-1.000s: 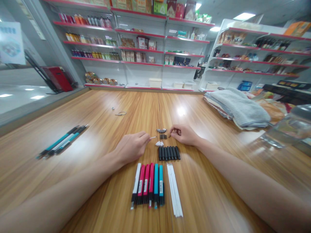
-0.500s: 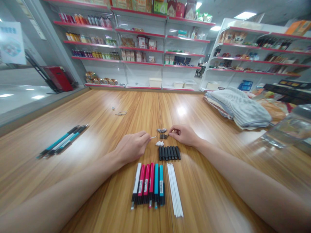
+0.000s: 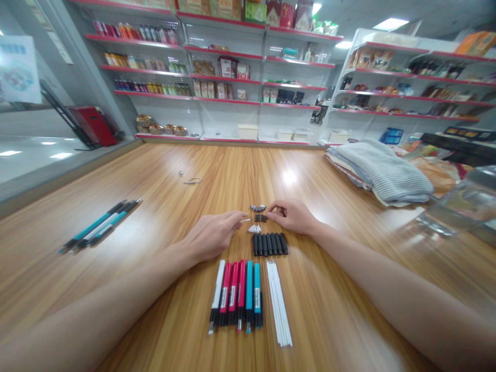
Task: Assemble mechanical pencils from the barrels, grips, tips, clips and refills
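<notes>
My left hand point(image 3: 211, 235) rests on the wooden table point(image 3: 155, 217), its fingers pinched on a small white part that pokes out toward the right. My right hand point(image 3: 293, 214) is curled with thumb and fingers pinched beside a small pile of dark tiny parts point(image 3: 260, 218); what it holds is too small to name. Between the hands lie small metal tips point(image 3: 258, 208) and small white parts point(image 3: 254, 228). Nearer me sit a row of black caps point(image 3: 270, 244), several pen barrels point(image 3: 237, 293) in white, pink and teal, and several white refill tubes point(image 3: 279, 300).
Three assembled pens point(image 3: 99, 225) lie at the left. A small ring and wire point(image 3: 190, 180) sit farther back. Folded striped cloth point(image 3: 382, 170) and a clear plastic container point(image 3: 461, 204) are at the right. Store shelves point(image 3: 232, 77) stand behind the table.
My left hand has flattened and slid slightly right toward the small parts, still holding the white part. My right hand has barely moved.
</notes>
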Tool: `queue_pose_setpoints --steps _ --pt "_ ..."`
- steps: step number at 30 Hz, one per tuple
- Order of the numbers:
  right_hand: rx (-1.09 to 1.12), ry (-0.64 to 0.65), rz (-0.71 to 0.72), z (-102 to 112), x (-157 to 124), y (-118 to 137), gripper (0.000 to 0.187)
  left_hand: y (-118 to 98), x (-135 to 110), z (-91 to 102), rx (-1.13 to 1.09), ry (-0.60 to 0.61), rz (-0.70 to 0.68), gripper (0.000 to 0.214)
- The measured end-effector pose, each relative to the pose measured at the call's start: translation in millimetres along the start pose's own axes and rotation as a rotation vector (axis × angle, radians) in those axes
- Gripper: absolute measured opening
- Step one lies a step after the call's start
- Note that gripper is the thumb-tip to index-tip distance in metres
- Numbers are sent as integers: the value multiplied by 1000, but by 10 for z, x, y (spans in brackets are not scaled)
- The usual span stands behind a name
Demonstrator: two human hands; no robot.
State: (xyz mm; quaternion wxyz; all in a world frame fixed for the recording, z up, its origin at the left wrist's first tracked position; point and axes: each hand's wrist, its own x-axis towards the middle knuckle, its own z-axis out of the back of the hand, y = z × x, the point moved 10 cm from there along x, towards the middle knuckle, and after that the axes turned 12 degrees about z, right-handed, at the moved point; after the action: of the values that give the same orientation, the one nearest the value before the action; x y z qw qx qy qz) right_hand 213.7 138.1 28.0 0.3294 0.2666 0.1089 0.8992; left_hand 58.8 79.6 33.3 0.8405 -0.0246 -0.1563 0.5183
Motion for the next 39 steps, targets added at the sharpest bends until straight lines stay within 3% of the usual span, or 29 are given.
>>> queue_pose_setpoints --steps 5,18,39 --pt "-33 2 -25 -9 5 -18 25 27 4 -70 46 38 1 44" --pt "62 44 25 -58 -2 43 17 -62 1 -44 68 50 -40 38" --pt "58 41 33 -46 3 56 24 -100 -3 -95 61 102 -88 48"
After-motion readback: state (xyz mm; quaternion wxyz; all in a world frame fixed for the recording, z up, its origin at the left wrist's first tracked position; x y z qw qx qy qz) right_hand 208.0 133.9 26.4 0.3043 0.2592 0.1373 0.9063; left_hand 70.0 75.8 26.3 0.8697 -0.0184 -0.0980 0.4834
